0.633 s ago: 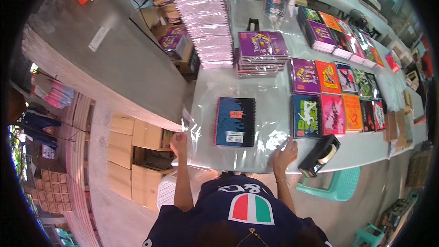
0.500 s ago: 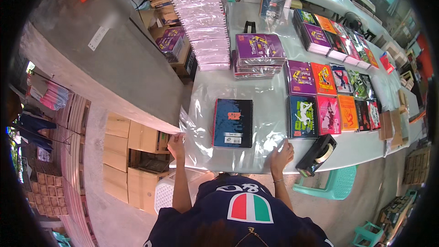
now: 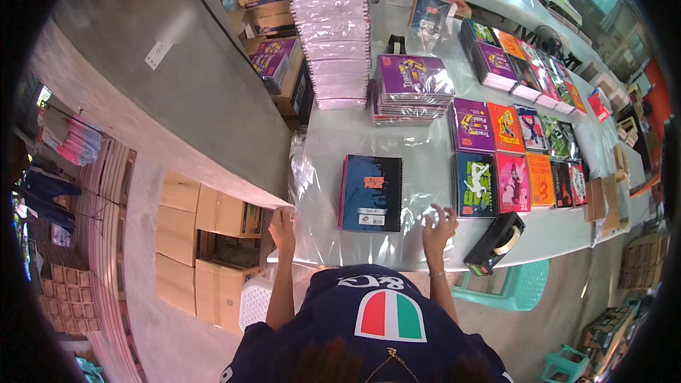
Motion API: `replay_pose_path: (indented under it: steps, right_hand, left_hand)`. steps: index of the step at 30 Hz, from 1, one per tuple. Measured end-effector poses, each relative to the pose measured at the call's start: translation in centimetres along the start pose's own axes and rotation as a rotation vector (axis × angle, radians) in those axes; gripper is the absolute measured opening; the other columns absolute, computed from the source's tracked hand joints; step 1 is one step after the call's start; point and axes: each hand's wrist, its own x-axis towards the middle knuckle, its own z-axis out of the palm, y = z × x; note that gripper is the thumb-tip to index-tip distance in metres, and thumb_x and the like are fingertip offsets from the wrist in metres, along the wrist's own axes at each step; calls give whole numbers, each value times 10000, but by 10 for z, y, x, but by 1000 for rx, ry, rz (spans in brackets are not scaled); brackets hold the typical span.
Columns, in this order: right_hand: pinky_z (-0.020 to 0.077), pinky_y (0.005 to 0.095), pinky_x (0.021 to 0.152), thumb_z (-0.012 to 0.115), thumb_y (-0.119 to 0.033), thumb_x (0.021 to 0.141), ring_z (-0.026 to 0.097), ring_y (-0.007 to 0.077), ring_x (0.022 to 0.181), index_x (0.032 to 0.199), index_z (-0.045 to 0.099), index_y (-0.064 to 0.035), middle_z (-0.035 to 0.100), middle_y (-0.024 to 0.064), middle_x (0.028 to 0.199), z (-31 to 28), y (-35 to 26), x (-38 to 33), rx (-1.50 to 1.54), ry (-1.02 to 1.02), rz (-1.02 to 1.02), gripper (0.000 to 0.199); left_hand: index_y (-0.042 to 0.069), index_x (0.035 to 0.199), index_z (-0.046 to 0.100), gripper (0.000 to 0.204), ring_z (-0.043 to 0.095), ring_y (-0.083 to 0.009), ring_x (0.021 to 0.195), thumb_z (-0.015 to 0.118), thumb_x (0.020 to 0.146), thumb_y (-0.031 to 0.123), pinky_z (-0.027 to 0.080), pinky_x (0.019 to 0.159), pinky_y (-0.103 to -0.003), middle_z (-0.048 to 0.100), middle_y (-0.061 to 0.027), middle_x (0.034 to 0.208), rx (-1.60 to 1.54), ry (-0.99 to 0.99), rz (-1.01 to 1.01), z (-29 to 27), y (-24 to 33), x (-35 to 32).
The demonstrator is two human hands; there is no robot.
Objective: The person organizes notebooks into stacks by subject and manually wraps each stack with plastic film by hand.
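A blue-and-black notebook (image 3: 371, 195) is laid on the table (image 3: 337, 128). Left of it, the left hand (image 3: 282, 227) is held; whether anything is gripped by its fingers cannot be told. Right of it, the right hand (image 3: 439, 229) is held with fingers loosely parted.

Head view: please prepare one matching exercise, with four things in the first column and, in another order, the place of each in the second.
Things:
1. nearest notebook
2. tape dispenser
3. left hand
4. purple-topped stack

Places:
A. right of the right hand
B. beside the tall pale stack
C. between the two hands
D. near the table's front left corner

Pairs: 1-C; 2-A; 3-D; 4-B
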Motion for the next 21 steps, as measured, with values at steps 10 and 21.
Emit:
replay_pose_path:
  steps: [10, 21]
  right_hand:
    - [444, 347, 851, 621, -127, 832, 559, 244, 948, 1103, 645, -113, 584, 119, 1046, 48, -135, 142, 702, -451, -287, 273]
    - [464, 339, 846, 648, -211, 843, 549, 226, 1022, 1338, 419, -20, 535, 152, 1161, 156, -172, 150, 856, -800, 68, 578]
  left_hand:
    - [30, 1012, 630, 175, 511, -310, 1012, 607, 851, 97, 404, 874, -426, 588, -134, 1005, 206, 194, 164, 19, 47, 39]
    - [101, 1066, 629, 242, 584, -230, 960, 610, 838, 20, 478, 794, -347, 593, -84, 1066, 18, -104, 49, 107, 63, 102]
